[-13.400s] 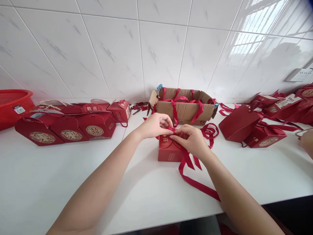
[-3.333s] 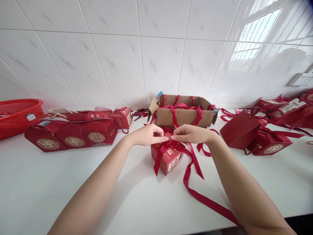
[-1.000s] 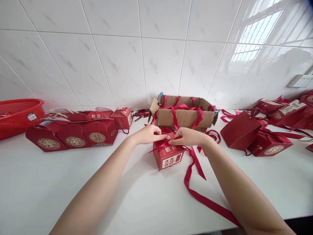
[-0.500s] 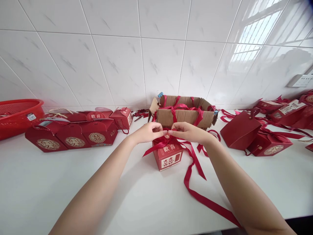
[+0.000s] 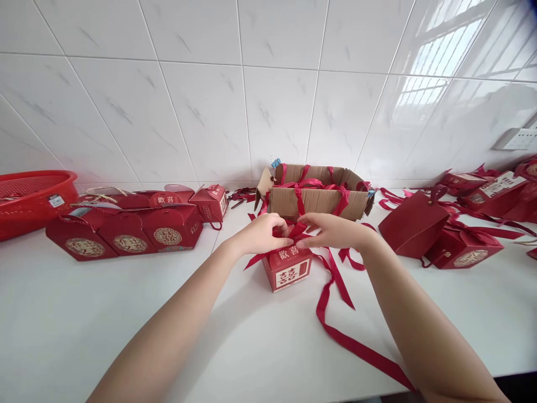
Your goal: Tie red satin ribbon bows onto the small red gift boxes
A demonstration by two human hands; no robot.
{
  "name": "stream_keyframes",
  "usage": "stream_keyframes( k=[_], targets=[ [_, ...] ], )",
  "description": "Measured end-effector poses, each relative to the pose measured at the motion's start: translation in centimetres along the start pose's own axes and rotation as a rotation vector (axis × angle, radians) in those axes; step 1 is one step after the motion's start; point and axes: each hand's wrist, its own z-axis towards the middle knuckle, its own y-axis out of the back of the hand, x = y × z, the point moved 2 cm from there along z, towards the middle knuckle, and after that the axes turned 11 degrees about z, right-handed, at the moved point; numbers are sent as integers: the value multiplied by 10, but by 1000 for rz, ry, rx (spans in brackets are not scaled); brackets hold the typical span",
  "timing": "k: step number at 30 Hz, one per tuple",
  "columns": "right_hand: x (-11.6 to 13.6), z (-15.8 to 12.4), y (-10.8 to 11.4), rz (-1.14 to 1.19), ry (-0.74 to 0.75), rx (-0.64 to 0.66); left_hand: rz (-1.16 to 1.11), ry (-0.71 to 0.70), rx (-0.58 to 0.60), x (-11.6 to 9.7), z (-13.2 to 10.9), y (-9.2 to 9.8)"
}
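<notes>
A small red gift box (image 5: 289, 271) with white and gold lettering stands on the table in front of me. A dark red ribbon (image 5: 298, 230) is gathered at its top, and one long tail runs toward the table's front edge at the right. My left hand (image 5: 266, 234) has its fingers curled and its thumb pressed on the ribbon at the box top. My right hand (image 5: 327, 230) closes thumb and fingers around the ribbon from the other side. The fingers hide part of the knot and the box's upper side.
Behind the box, a cardboard carton (image 5: 323, 201) has ribbons draped over its walls. Red gift boxes (image 5: 130, 238) line up at the left beside a red plastic basket (image 5: 37, 196). More red boxes (image 5: 465, 249) and loose ribbons lie at the right. A tiled wall (image 5: 277, 112) rises behind.
Both hands have come down slightly onto the box top. Their fingertips met above the ribbon before; now they are around the gathered ribbon, the right fingers more spread. The box has barely moved.
</notes>
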Motion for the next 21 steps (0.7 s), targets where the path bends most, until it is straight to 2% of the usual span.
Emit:
stream_keyframes(
  k=[3,11,21],
  targets=[
    [-4,0,-1,-137,-61,100,-7,25,-22,1,0,1],
    [10,-12,-8,-313,-42,-28,-67,51,-10,1,1,-1],
    [36,-29,-40,-510,54,76,-185,94,29,8,6,-7]
  ],
)
